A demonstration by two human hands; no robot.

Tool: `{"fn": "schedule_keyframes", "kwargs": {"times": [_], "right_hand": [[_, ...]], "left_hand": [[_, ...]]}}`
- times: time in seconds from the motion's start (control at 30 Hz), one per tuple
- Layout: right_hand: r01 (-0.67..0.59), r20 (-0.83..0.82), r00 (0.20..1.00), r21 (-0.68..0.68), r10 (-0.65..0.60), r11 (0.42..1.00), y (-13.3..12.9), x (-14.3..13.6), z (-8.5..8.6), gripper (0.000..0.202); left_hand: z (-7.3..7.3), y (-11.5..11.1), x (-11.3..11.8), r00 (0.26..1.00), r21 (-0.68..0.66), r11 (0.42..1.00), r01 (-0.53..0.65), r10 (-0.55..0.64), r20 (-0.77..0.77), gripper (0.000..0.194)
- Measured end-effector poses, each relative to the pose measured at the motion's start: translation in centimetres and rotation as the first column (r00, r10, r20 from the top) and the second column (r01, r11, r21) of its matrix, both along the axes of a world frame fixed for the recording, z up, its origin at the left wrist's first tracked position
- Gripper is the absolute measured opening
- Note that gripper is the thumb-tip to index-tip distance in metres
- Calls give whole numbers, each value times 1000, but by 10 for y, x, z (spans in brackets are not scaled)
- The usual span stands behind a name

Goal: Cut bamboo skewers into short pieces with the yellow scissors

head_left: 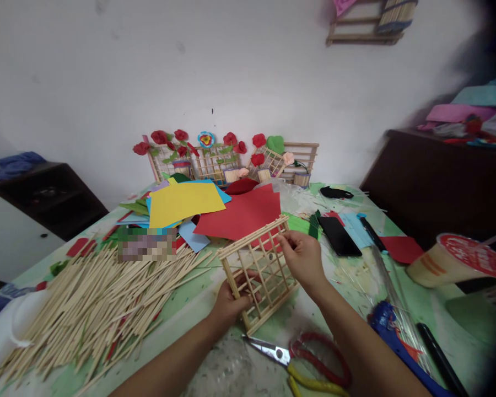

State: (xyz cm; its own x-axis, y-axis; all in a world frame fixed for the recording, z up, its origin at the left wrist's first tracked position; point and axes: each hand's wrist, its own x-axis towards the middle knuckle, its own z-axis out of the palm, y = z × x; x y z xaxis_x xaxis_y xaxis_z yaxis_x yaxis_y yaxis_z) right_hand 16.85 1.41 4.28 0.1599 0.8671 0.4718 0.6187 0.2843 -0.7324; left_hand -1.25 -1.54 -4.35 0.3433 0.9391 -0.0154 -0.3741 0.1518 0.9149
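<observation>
A lattice frame (253, 237) of thin wooden sticks is tilted up above the table in front of me. My left hand (230, 302) grips its left side, with the thumb in front and fingers reaching behind the bars. At the frame's upper right, my right hand (303, 256) is closed in a pinch on the edge; whether a smaller piece sits between its fingertips I cannot make out. Just below the frame lie scissors (279, 353) with red and yellow handles, blades pointing left.
Loose sticks (103, 309) spread across the left. Yellow paper (186, 201) and red paper (243, 215) lie behind the frame. A phone (339, 236), a blue glue gun (397, 342) and a lidded cup (442, 262) are right. Flower-decorated lattices (210, 162) lean on the wall.
</observation>
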Motion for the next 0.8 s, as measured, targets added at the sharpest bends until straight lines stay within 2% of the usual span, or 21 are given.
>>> {"fn": "schedule_keyframes", "kwargs": {"times": [0.1,0.23,0.4,0.5,0.6,0.7,0.8], "right_hand": [[10,-168,986,55,0,998,-4,4,9,25],[18,-418,906,193,65,981,-15,8,27,22],[76,-524,834,418,172,905,-27,10,40,20],[77,-420,898,449,134,890,-29,12,42,29],[38,-162,986,382,27,923,-24,12,40,27],[43,60,996,291,-63,956,-15,12,34,8],[29,156,985,246,-69,969,-8,11,26,12]], "left_hand": [[1,2,1,1000,-9,1000,-15,15,-10,44],[-2,3,1,1000,-31,999,-6,6,16,43],[-1,2,1,999,-22,1000,1,1,49,41],[2,1,2,999,-24,1000,3,-2,53,40],[2,1,2,999,-32,999,2,0,50,40],[1,1,1,999,-47,999,-4,6,42,41],[0,1,1,999,-42,999,-12,14,40,42]]}}
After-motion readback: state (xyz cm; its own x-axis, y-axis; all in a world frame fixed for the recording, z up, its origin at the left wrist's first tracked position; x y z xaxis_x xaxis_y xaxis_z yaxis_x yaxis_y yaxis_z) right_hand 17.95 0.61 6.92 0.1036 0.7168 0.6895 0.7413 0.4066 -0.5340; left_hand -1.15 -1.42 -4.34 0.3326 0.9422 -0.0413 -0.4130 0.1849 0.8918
